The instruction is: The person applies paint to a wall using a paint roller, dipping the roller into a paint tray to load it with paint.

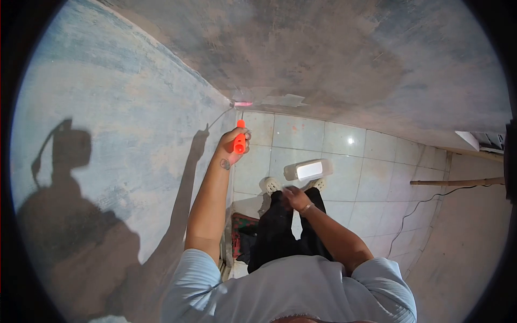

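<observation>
My left hand [235, 142] is wrapped round the orange handle of a small paint roller [239, 144], with the arm stretched forward. The pinkish roller head [243, 104] is at the foot of the wall in the corner, where the two walls meet. Beside it, a pale wet-looking patch [285, 100] shows on the brownish wall. My right hand [293, 198] hangs in front of my dark trousers, away from the roller. Its fingers are smeared by motion. A pale plastic tub [326, 167] with something bright white in it stands on the floor just ahead of my shoes.
A blotchy blue-grey wall [124, 97] rises close on my left, with my shadow on it. The brownish wall [334, 48] is ahead. White tiles [344, 177] cover the floor. On the right are a wooden pole [452, 182] and a thin dark cable [412, 211].
</observation>
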Motion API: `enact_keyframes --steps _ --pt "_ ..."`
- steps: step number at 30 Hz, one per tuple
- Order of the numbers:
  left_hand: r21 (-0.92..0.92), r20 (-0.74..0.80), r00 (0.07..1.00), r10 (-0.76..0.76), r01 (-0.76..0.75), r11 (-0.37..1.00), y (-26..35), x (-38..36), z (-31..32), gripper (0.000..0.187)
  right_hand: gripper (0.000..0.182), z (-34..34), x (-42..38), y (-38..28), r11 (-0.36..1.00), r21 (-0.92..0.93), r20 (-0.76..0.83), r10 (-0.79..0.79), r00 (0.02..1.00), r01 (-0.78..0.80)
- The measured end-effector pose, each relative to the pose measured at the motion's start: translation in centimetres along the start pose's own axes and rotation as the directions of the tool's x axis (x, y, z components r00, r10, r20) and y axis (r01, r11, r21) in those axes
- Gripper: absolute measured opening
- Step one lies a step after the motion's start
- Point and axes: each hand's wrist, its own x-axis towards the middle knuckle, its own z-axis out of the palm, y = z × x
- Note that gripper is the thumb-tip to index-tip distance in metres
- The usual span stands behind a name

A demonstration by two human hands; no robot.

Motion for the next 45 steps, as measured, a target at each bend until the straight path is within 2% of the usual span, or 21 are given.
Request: enact_keyframes --steps 2,4,5,7,9,11,12,14,17,19,22,25,26,30,33,36,38,40,42,44,45 --pt "0.084 -0.035 0.999 0.027 -0.024 0.996 -0.5 -0.7 1.2 0.022 0.048 3.2 -2.9 -9.7 0.927 0.369 0.128 0.029 0.991 -0.075" --pt "0.065 0.006 1.0 0.024 -0.024 0.998 1.2 -6.0 4.2 0.022 0.05 4.5 -5.0 -15.0 0.908 0.415 0.206 -0.158 0.966 0.06" --pt "0.071 0.054 0.998 0.024 -0.028 0.997 2.4 -10.1 6.5 0.025 0.05 4.9 -6.1 -16.6 0.903 0.424 0.207 -0.17 0.964 0.068" --pt "0.046 0.087 0.994 0.069 -0.073 0.996 4.1 -18.7 10.8 0.036 0.051 5.3 -7.8 -18.5 0.89 0.338 0.159 -0.374 0.914 0.306" --pt "-0.023 0.103 0.981 0.163 -0.162 0.987 4.2 -26.8 14.6 0.042 0.051 5.4 -8.7 -18.0 0.902 0.318 0.173 -0.358 0.918 0.292" --pt "0.063 0.185 0.977 0.103 -0.116 0.991 4.8 -31.5 17.3 0.045 0.053 5.1 -8.6 -17.2 0.926 0.284 0.176 -0.307 0.935 0.251" --pt "0.067 0.179 0.978 0.102 -0.116 0.991 4.7 -31.6 17.2 0.045 0.053 5.3 -8.4 -16.0 0.924 0.289 0.179 -0.308 0.934 0.249" --pt "-0.053 0.142 0.979 0.146 -0.14 0.989 4.0 -30.2 16.1 0.045 0.056 5.4 -7.8 -14.3 0.963 0.255 0.184 -0.137 0.973 0.087" --pt "0.048 0.072 0.991 0.11 -0.113 0.992 4.3 -21.0 10.3 0.04 0.06 5.6 -8.1 -12.9 0.974 0.153 0.137 -0.189 0.972 0.168" --pt "0.006 0.127 0.992 -0.001 0.0 1.0 5.0 -13.0 6.9 0.028 0.062 4.9 -8.0 -12.6 0.971 0.067 0.111 -0.237 0.965 0.231" --pt "0.072 0.055 0.998 0.03 -0.034 0.997 4.5 -8.7 5.8 0.027 0.06 2.9 -8.7 -11.2 0.952 -0.056 0.032 -0.299 0.954 0.3" --pt "0.221 0.035 0.998 0.043 -0.05 0.974 4.5 -14.6 8.8 0.023 0.058 0.0 -9.8 -9.5 0.94 -0.253 -0.096 -0.259 0.961 0.228" --pt "0.169 0.167 0.982 0.087 -0.115 0.979 4.2 -17.6 9.3 0.025 0.058 -1.2 -9.4 -9.3 0.936 -0.259 -0.096 -0.27 0.958 0.238" --pt "0.153 0.201 0.979 0.023 -0.054 0.987 6.6 -25.1 12.0 0.037 0.052 -2.6 -8.5 -4.7 0.946 -0.309 -0.165 -0.153 0.974 0.096" --pt "0.13 0.095 0.995 0.004 -0.017 0.991 5.0 -21.7 10.4 0.035 0.048 -0.9 -8.6 -5.9 0.993 -0.119 -0.027 0.02 0.999 -0.023" --pt "0.169 0.066 0.998 -0.001 -0.011 0.985 0.7 -17.5 9.1 0.029 0.054 2.5 -11.2 -12.8 0.987 0.147 0.137 -0.087 0.987 0.067" --pt "0.164 0.063 0.997 0.046 -0.056 0.985 -2.3 -15.9 7.8 0.031 0.054 4.0 -14.4 -17.5 0.971 0.232 0.182 -0.095 0.979 0.051" --pt "0.167 0.058 0.993 0.1 -0.108 0.98 -4.0 -15.2 7.8 0.033 0.055 5.0 -16.0 -20.5 0.892 0.447 0.297 -0.074 0.952 -0.07" --pt "0.288 -0.179 0.977 0.115 -0.06 0.956 -5.5 -14.9 7.8 0.028 0.054 6.2 -16.0 -22.5 0.926 0.376 0.238 -0.064 0.969 -0.031" --pt "0.342 -0.099 0.99 0.102 -0.062 0.938 -6.9 -14.7 6.4 0.029 0.052 7.0 -14.8 -23.2 0.955 0.298 0.176 -0.064 0.982 0.009" --pt "0.314 -0.063 0.996 0.061 -0.038 0.949 -7.0 -14.5 6.5 0.028 0.047 7.1 -13.2 -22.6 0.925 0.379 0.172 -0.034 0.985 -0.035"
